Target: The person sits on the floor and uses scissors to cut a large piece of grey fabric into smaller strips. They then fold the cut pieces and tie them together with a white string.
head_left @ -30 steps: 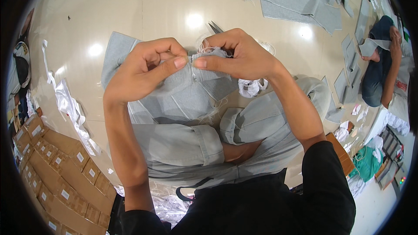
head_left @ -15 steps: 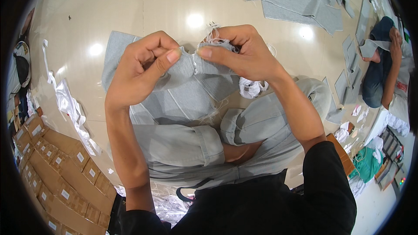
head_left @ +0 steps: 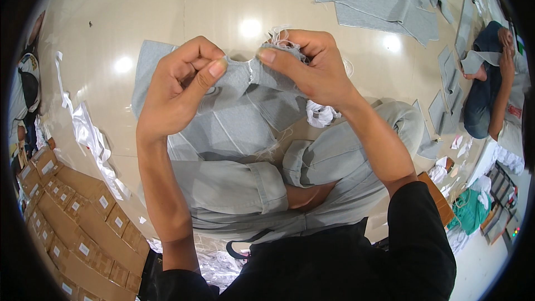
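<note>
A grey knit fabric piece (head_left: 234,81) with a pale seam and frayed threads is stretched between my two hands. My left hand (head_left: 181,86) pinches its upper edge between thumb and forefinger. On the far side of the seam, my right hand (head_left: 312,67) grips the same edge, thumb on top. Loose white threads (head_left: 283,39) curl up beside my right fingers. The rest of the grey fabric (head_left: 223,131) hangs down and spreads over the floor in front of my crossed legs, partly hidden by my left hand.
A white bundle (head_left: 321,114) sits by my right knee. Grey fabric panels (head_left: 379,5) lie at the far right. White cloth strips (head_left: 89,134) trail on the left floor, near stacked cardboard boxes (head_left: 83,217). Another person (head_left: 490,89) sits at right holding grey fabric.
My hands have drawn slightly apart, the right one shifting a little upward. The fabric edge between them shows a bit more length.
</note>
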